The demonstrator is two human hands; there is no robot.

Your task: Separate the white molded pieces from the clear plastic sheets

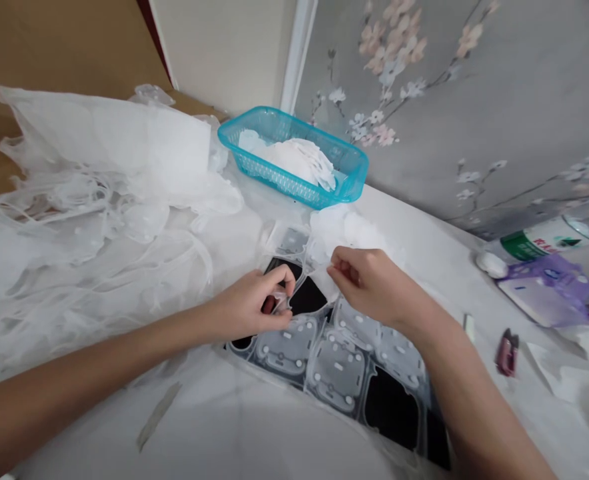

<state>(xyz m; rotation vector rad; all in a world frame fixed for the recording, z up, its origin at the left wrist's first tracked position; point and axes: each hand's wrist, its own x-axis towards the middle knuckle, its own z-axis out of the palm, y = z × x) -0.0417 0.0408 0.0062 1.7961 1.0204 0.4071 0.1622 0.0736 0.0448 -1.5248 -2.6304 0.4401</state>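
A translucent plastic sheet of moulded square pieces (337, 363) lies on the white table, with dark gaps where pieces are out. My left hand (254, 303) is closed, pinching a small clear plastic piece (279, 301) over the sheet's far left corner. My right hand (367, 280) is closed too, its fingertips pinching a thin white piece (324, 277) just above the sheet. The two hands are a few centimetres apart. A turquoise basket (347, 183) holding several white pieces stands beyond them.
A big heap of clear plastic offcuts (94, 213) covers the table's left side. At the right lie a purple packet (549, 287), a green-labelled bottle (544, 240) on its side and a small dark red tool (507, 352). A flowered wall rises behind.
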